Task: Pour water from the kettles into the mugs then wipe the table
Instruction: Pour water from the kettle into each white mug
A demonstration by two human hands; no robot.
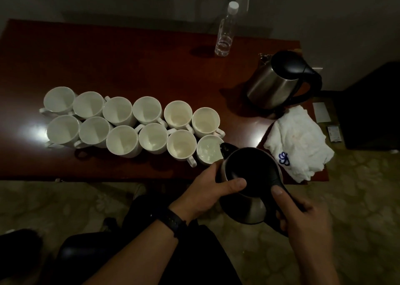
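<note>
Several white mugs stand in two rows on the dark red table. I hold a steel kettle with a black lid tilted over the near right mug, its spout at the rim; water shows in that mug. My right hand grips the kettle's black handle. My left hand presses against the kettle's lid and side. A second steel kettle stands upright at the table's right. A white cloth lies crumpled at the right near corner.
A clear plastic bottle with a white cap stands at the table's far edge. Small cards lie on a surface right of the table. My legs and the patterned floor are below the near edge.
</note>
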